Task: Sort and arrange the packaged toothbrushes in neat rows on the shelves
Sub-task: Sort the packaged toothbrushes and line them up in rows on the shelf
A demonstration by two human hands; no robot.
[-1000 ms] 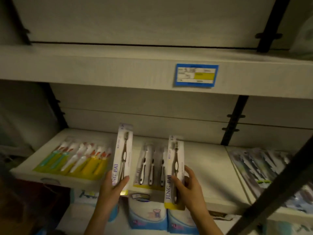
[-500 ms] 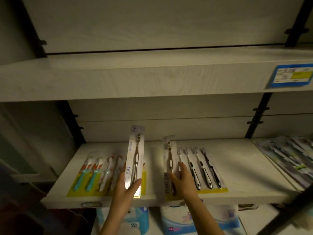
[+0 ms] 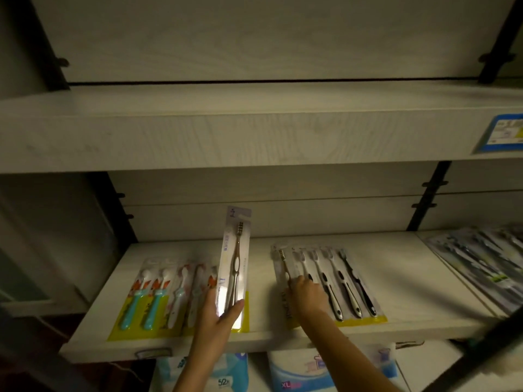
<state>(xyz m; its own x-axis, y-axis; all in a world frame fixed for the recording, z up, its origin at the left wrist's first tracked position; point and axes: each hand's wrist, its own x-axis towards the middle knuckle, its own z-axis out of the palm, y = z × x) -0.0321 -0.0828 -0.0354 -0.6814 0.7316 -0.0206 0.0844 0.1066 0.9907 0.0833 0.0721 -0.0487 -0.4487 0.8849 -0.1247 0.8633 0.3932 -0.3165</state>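
Observation:
My left hand (image 3: pixel 219 315) holds a single packaged toothbrush (image 3: pixel 234 264) upright by its lower end, above the white lower shelf (image 3: pixel 410 281). My right hand (image 3: pixel 307 292) presses a second single toothbrush pack (image 3: pixel 283 273) flat on the shelf, along the left edge of a multipack of black-and-white toothbrushes (image 3: pixel 339 281). A multipack of colourful children's toothbrushes (image 3: pixel 158 295) lies flat at the shelf's left, partly hidden behind the upright pack.
More packaged toothbrushes (image 3: pixel 481 267) lie on the neighbouring shelf at right. The upper shelf (image 3: pixel 226 131) carries a blue price label (image 3: pixel 501 134). Blue-and-white soft packages (image 3: pixel 300 374) sit below the lower shelf. A dark bar (image 3: pixel 481 352) crosses the bottom right corner.
My right hand has lowered its single pack from upright to flat on the shelf beside the black-and-white multipack. My left hand still holds its pack upright. The view has shifted left.

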